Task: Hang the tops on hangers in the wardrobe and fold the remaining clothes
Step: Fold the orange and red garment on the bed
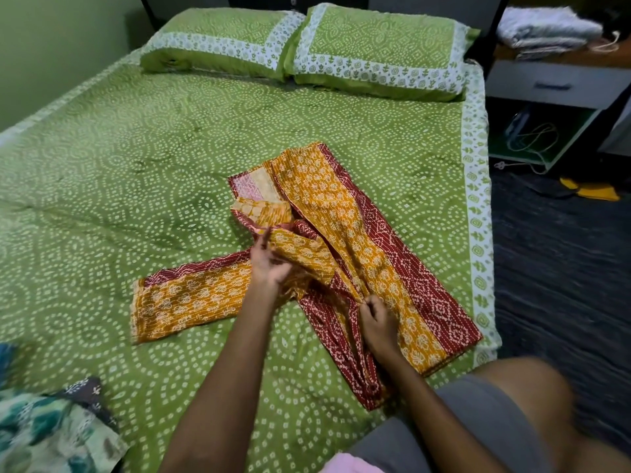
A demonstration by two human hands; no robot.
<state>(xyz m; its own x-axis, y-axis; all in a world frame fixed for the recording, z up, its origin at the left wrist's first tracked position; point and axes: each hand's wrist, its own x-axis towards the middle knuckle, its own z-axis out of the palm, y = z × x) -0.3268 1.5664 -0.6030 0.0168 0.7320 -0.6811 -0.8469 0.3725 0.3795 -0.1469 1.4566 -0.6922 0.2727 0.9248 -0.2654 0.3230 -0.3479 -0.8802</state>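
Observation:
An orange and maroon printed top (345,213) lies spread on the green bed (136,158), one sleeve stretched out to the left. My left hand (269,264) lies palm up at the garment's middle, its fingers curled round a fold of the orange cloth. Lower on the garment, my right hand (377,324) pinches the edge where the orange and maroon panels meet.
Two green pillows (307,46) sit at the head of the bed. More clothes (51,428), teal and dark printed, lie at the bed's lower left corner. A bedside table (560,83) with folded grey cloth stands at the right. My knee in grey shorts is at bottom right.

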